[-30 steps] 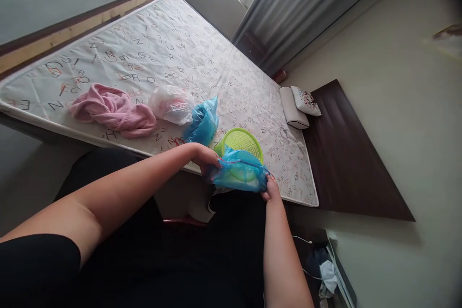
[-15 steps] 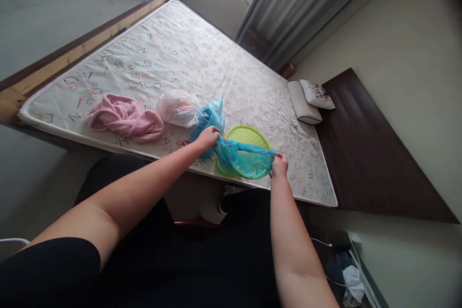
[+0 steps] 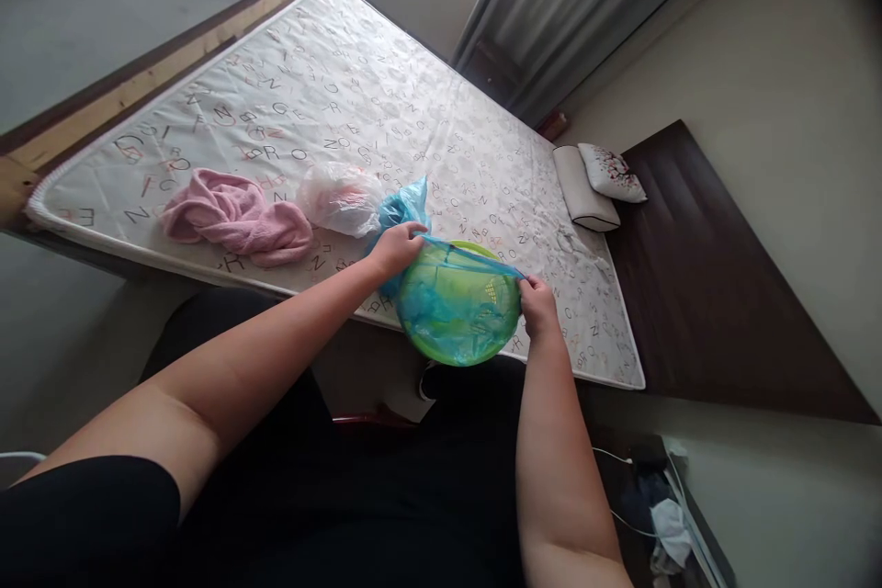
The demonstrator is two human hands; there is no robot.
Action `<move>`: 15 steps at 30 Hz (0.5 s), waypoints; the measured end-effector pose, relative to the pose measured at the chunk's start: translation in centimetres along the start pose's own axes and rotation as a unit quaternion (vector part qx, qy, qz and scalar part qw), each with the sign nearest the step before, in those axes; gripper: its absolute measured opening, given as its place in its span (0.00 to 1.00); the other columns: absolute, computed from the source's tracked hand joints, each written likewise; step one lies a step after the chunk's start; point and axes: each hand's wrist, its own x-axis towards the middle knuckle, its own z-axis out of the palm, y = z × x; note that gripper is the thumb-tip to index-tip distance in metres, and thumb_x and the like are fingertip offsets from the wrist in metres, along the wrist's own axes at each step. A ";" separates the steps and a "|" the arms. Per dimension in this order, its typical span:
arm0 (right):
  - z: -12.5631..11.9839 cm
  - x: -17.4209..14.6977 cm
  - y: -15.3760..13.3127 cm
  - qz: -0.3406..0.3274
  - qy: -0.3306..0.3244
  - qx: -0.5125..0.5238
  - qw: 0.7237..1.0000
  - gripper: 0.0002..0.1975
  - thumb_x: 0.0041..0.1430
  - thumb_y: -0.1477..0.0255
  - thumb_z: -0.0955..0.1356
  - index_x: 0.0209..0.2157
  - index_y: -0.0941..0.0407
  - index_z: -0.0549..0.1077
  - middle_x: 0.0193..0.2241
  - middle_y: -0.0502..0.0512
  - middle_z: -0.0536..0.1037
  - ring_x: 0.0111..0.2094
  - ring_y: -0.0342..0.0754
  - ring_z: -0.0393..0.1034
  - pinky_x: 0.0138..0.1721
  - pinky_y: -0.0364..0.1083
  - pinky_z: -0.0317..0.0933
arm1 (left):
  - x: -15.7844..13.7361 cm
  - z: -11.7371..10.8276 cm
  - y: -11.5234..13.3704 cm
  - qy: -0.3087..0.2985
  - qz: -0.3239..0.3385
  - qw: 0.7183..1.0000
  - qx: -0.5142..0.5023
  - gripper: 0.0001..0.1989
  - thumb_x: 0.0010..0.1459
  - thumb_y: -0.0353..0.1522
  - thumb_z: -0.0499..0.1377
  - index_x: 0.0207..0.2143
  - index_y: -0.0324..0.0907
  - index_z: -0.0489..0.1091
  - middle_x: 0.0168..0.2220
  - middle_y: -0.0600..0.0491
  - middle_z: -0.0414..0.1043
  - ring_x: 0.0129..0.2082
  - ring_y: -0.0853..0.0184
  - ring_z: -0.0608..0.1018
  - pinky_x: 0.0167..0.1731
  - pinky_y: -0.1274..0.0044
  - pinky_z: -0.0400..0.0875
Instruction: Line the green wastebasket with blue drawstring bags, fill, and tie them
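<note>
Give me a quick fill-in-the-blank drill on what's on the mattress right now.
1. Both hands stretch a blue bag over a green ____.
2. The towel lying on the mattress is ____ in colour.
3. The left hand and the right hand grip opposite sides of the bag's ____.
4. A small pillow lies at the mattress end nearest the dark ____.

Missing words: basket; pink; rim; headboard

head-worn view, tilted down, near mattress edge
</note>
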 end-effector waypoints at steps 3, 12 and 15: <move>0.8 0.0 0.4 -0.004 0.010 0.006 1.000 0.12 0.51 0.60 0.71 0.32 0.53 0.73 0.22 0.43 0.70 0.24 0.43 0.58 0.23 0.43 0.53 | 0.3 0.0 -0.2 -0.026 -0.063 0.998 -0.008 0.18 0.63 0.29 0.61 0.52 0.37 0.84 0.43 0.46 0.86 0.44 0.57 0.83 0.48 0.73 0.77; 3.3 -1.0 1.4 0.081 -0.206 0.044 0.974 0.17 0.42 0.60 0.78 0.33 0.53 0.77 0.28 0.54 0.81 0.29 0.50 0.74 0.33 0.50 0.72 | 0.3 0.3 -1.7 -0.180 -0.142 0.973 -0.031 0.11 0.54 0.32 0.71 0.40 0.38 0.85 0.30 0.49 0.81 0.26 0.64 0.78 0.25 0.76 0.68; 4.3 -1.4 2.5 0.061 -0.213 0.068 0.973 0.17 0.44 0.57 0.77 0.33 0.52 0.76 0.29 0.55 0.82 0.31 0.53 0.76 0.37 0.53 0.75 | 0.0 0.1 -2.4 -0.206 -0.175 0.963 -0.014 0.17 0.56 0.35 0.71 0.47 0.39 0.85 0.30 0.50 0.80 0.23 0.64 0.76 0.23 0.76 0.67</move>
